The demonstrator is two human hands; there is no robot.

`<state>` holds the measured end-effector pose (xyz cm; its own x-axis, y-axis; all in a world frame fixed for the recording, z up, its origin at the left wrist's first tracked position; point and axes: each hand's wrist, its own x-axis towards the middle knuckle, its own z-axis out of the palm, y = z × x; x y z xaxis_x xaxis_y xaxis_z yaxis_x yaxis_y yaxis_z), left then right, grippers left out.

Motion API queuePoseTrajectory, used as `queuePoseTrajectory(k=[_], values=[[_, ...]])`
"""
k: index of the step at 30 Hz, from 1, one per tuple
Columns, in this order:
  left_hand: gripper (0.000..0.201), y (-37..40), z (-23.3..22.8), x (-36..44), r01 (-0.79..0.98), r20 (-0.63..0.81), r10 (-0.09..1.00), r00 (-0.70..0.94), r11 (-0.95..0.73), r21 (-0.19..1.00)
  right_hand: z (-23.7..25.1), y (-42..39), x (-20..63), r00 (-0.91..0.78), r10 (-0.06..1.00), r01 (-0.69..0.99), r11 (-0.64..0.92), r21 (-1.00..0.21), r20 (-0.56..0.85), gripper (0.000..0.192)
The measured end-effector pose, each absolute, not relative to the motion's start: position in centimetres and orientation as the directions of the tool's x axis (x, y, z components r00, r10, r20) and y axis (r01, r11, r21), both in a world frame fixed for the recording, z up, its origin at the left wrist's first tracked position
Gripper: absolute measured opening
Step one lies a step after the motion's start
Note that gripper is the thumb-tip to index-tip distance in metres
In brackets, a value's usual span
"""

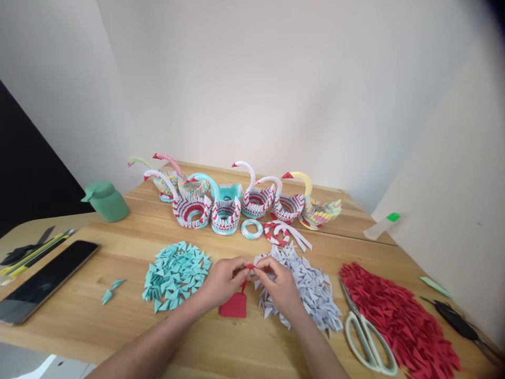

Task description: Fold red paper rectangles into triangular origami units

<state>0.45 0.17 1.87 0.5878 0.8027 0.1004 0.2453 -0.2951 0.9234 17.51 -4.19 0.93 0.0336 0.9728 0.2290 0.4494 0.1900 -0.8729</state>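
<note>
My left hand and my right hand meet over the middle of the table, fingertips closed on a small red piece of paper. Its exact folded shape is mostly hidden by the fingers. Just below lies a flat stack of red paper, with another small red bit above it by my left fingers. A heap of teal folded paper triangles sits left of my left hand. Pale grey triangles lie heaped beside and partly behind my right hand.
Several paper swans and two paper rings stand behind. Red triangles and scissors lie at right. A phone, a green thermos jug and two loose teal pieces are at left.
</note>
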Motion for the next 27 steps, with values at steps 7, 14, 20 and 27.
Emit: queuePoseTrajectory(k=[7, 14, 20, 27], values=[[0.027, 0.4, 1.4, 0.7, 0.046, -0.006, 0.808, 0.590, -0.025, 0.999, 1.4, -4.3, 17.2, 0.043, 0.993, 0.218, 0.098, -0.971, 0.110, 0.008], [0.036, 0.6, 1.4, 0.7, -0.035, -0.049, 0.799, 0.599, 0.088, 0.996, 1.4, -4.3, 18.0, -0.057, 0.998, 0.050, 0.009, -0.999, 0.006, 0.025], [0.028, 0.4, 0.9, 0.9, 0.013, 0.010, 0.806, 0.591, -0.021, 1.000, 1.2, -4.4, 17.8, 0.002, 0.996, 0.314, 0.079, -0.946, 0.084, 0.024], [0.030, 0.5, 0.8, 0.9, 0.045, -0.029, 0.818, 0.574, 0.004, 0.999, 1.4, -4.3, 17.8, 0.025, 0.990, 0.351, 0.124, -0.928, 0.141, 0.025]])
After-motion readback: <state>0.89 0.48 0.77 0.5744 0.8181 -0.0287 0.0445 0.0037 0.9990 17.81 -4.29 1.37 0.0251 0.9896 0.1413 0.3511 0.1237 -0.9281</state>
